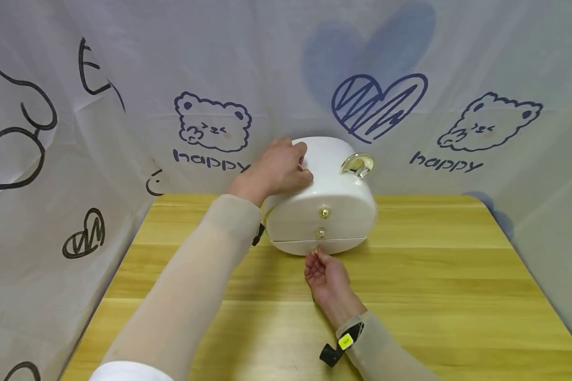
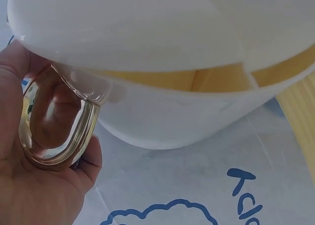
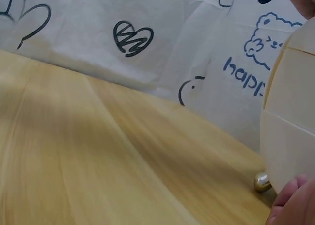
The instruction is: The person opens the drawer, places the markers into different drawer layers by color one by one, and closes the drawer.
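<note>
A glossy white oval jewelry box (image 1: 321, 180) with gold fittings stands on the wooden table. On its front are an upper gold knob (image 1: 324, 212) and a middle one (image 1: 321, 233), above a seam marking the lowest drawer (image 1: 295, 247). My left hand (image 1: 278, 168) grips the box's left gold handle (image 2: 83, 131), which the head view hides behind the hand. Low on the front, my right hand (image 1: 331, 278) has its thumb and fingers pinched at the lowest drawer's knob, mostly covered by the fingertips. A gold ball foot (image 3: 262, 182) shows beneath the box.
The other gold handle (image 1: 357, 165) sticks up on the box's right side. White cloth (image 1: 276, 63) with drawn bears and hearts hangs behind and beside the table (image 1: 434, 264). A black strap (image 1: 350, 338) circles the right wrist.
</note>
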Available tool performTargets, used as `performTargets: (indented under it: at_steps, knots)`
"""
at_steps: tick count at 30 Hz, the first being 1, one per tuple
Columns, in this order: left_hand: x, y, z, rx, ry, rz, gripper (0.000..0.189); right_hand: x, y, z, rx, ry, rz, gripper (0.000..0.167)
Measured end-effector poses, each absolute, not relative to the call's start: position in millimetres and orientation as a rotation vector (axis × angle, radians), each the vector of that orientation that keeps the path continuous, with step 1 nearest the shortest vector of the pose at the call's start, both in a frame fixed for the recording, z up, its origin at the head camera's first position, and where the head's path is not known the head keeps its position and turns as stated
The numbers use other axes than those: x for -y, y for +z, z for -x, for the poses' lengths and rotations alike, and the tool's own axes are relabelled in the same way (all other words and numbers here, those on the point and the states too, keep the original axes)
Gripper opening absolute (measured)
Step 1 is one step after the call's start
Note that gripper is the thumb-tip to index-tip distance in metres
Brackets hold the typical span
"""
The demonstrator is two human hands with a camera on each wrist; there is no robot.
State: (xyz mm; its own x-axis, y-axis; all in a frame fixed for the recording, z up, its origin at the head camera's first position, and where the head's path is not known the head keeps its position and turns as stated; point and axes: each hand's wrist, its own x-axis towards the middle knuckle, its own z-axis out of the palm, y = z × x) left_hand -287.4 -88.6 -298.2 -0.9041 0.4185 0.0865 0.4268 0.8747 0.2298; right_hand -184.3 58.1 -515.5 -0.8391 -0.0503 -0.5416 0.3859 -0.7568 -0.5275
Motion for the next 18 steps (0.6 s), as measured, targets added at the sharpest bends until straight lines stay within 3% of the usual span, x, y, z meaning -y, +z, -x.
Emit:
performTargets:
  at_steps: [18]
  knots:
    - [83.1,-300.7,288.6,3.008,-0.416,0.676,0.02,-66.0,-511.2,185.5,-0.939,-2.603,-0.772,0.014]
